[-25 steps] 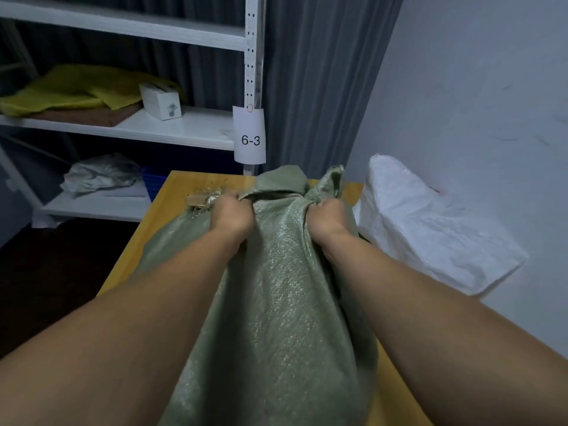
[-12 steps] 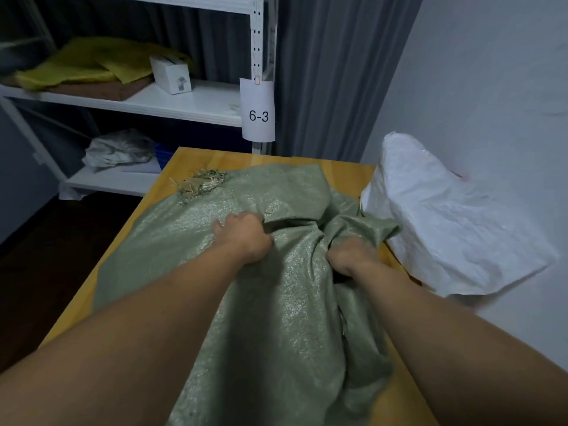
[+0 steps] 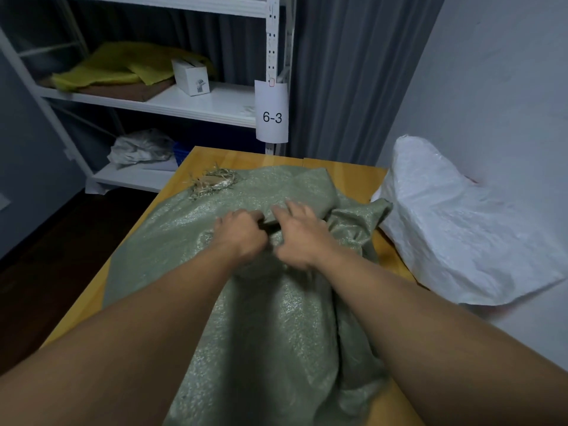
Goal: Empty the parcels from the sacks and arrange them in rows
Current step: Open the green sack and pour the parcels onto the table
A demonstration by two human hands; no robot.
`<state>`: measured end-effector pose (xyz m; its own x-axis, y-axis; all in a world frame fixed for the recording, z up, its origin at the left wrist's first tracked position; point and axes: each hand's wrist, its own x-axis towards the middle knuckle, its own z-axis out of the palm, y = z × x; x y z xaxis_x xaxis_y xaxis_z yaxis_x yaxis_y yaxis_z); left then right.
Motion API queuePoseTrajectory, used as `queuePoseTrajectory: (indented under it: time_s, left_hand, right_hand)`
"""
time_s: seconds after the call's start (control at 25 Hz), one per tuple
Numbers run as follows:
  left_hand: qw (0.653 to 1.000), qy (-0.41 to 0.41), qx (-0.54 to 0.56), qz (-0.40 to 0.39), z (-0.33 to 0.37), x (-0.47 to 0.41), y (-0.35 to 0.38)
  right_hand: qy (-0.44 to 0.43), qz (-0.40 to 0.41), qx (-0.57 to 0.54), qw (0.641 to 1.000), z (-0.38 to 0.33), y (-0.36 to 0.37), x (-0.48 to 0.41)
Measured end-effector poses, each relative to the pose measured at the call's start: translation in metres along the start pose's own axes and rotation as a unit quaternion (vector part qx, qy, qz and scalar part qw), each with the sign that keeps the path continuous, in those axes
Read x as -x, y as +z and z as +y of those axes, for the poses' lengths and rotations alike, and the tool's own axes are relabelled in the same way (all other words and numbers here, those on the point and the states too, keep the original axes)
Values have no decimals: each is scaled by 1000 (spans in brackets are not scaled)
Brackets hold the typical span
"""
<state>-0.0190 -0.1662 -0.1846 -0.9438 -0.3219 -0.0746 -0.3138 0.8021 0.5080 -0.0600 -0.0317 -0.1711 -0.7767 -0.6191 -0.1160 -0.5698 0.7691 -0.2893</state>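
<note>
On a yellow wooden table (image 3: 215, 158), close under the camera, two bare forearms reach forward and meet at the middle of a green woven sack (image 3: 276, 318) that lies flat and slack across most of the tabletop. The left hand (image 3: 242, 235) is a closed fist, its fingers curled tightly around a raised fold of the sack's cloth. The right hand (image 3: 299, 235) sits touching it on the right, with fingers (image 3: 290, 209) stretched nearly straight and spread, pressing down on the same fold rather than closing round it. Beyond the left hand, toward the far left corner of the table, the sack's frayed end (image 3: 215, 179) shows loose straw-coloured threads. Just right of the right hand the green cloth bunches into a rumpled peak, and past that, off the table's right edge, a bulging white woven sack (image 3: 461, 226) leans against a pale wall. Farther ahead of both hands stands a white metal shelving rack (image 3: 215, 103) with a paper label (image 3: 272, 116) reading 6-3 hanging from its upright. On the rack, up and to the left of the hands, lie folded yellow cloth (image 3: 116, 67) and a small white box (image 3: 192, 76); a crumpled pale bag (image 3: 141, 147) sits on the shelf below. A grey curtain (image 3: 338, 72) hangs behind the rack.
</note>
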Motion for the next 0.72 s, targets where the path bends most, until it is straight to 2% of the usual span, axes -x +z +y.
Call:
queuePoseTrajectory:
  time_s: [0.16, 0.36, 0.56, 0.72]
  left_hand:
    - [998, -27, 30, 57, -30, 6, -16]
    - [978, -189, 42, 84, -98, 21, -42]
    - [933, -344, 70, 81, -169, 46, -37]
    - [867, -466, 164, 67, -220, 45, -22]
  right_hand:
    - [-14, -9, 33, 999, -33, 10, -10]
    - [34, -62, 68, 995, -68, 30, -25]
    - [74, -23, 154, 985, -89, 53, -37]
    - [98, -9, 174, 980, -99, 64, -42]
